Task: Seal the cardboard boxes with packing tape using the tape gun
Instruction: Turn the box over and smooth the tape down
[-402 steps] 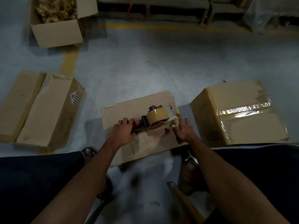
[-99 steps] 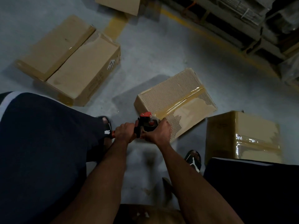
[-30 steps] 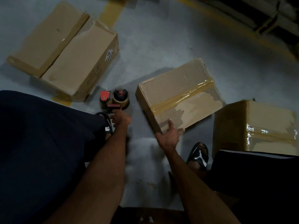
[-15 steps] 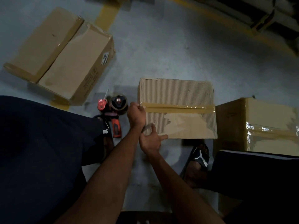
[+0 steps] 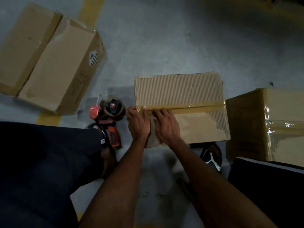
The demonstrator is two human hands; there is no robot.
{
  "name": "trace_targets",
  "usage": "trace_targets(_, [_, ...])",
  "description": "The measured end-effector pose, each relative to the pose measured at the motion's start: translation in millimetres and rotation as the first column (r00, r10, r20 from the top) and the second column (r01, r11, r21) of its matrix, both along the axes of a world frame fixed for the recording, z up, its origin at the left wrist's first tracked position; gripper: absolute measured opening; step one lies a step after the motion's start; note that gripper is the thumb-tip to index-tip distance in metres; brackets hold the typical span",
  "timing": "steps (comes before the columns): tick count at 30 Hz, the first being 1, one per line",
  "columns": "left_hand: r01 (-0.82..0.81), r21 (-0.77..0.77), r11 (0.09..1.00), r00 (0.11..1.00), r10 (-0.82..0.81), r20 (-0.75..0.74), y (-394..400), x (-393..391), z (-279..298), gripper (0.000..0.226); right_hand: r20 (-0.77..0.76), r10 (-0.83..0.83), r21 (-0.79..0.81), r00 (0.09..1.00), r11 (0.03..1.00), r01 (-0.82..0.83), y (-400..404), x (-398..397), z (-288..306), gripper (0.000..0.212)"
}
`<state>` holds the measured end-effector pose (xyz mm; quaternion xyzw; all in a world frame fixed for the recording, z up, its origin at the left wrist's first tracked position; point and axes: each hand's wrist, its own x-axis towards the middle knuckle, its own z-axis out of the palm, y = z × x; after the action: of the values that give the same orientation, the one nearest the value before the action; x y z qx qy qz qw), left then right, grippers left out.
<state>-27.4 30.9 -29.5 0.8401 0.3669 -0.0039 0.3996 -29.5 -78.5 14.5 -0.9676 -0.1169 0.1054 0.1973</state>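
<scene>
Nearest to us, our left hand [image 5: 139,125] and right hand [image 5: 166,125] lie side by side, fingers fairly straight, pressing the strip of packing tape [image 5: 189,108] down at the left end of the cardboard box [image 5: 177,91] on the floor [image 5: 164,46]; neither grips anything. The tape gun [image 5: 109,116] lies on the floor just left of that box. A taped box [image 5: 263,125] stands to the right, and farther left lies a large box [image 5: 54,66].
</scene>
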Motion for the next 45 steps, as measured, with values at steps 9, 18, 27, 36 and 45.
trace_targets(9, [0.075,0.132,0.988,0.997,-0.073,-0.016,-5.9,-1.1,-3.7,0.07,0.136,-0.113,-0.136,0.984,0.982,0.131,-9.6,-2.2,-26.1,0.031])
trace_targets(18, [0.159,0.098,0.982,0.986,-0.154,-0.057,-0.1,-3.0,-8.1,0.084,0.135,-0.233,-0.059,0.963,0.968,0.243,-48.0,18.3,-33.2,0.016])
trace_targets(27, [0.181,0.091,0.979,0.981,-0.174,-0.082,0.3,-2.4,-4.6,0.102,0.191,-0.12,0.07,0.974,0.992,0.109,-38.9,15.7,-37.6,0.018])
trace_targets(36, [0.195,0.132,0.972,0.976,-0.18,-0.121,-1.0,-1.5,-5.2,0.098,0.204,-0.066,0.102,0.977,0.994,0.046,-40.4,11.3,-39.5,0.027])
trace_targets(45, [0.193,0.116,0.974,0.975,-0.178,-0.129,-1.2,-0.2,-1.9,0.089,0.202,-0.057,0.075,0.978,0.996,0.042,-34.7,12.7,-43.9,0.018])
